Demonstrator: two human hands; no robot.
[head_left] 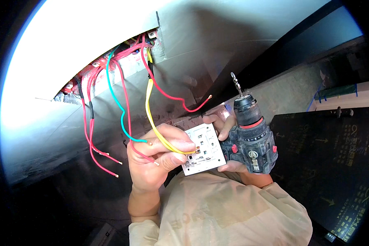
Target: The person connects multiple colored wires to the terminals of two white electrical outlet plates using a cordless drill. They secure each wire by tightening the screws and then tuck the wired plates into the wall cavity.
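Observation:
My left hand [156,160] pinches the end of a yellow wire [151,112] at the terminals of a white square plate [209,160], whose back faces up. My right hand [219,125] grips the plate along with a dark cordless drill [252,143] with red accents and a bit pointing upward. Red wires [127,102] and a turquoise wire [117,98] with bare copper ends hang from a wall recess [80,91] at upper left, some reaching down beside my left hand.
A white wall surface [184,37] surrounds the recess. Dark boards with yellow printing [315,164] lie at the right, below a pale ledge [356,90]. My beige-clothed body [217,213] fills the lower middle.

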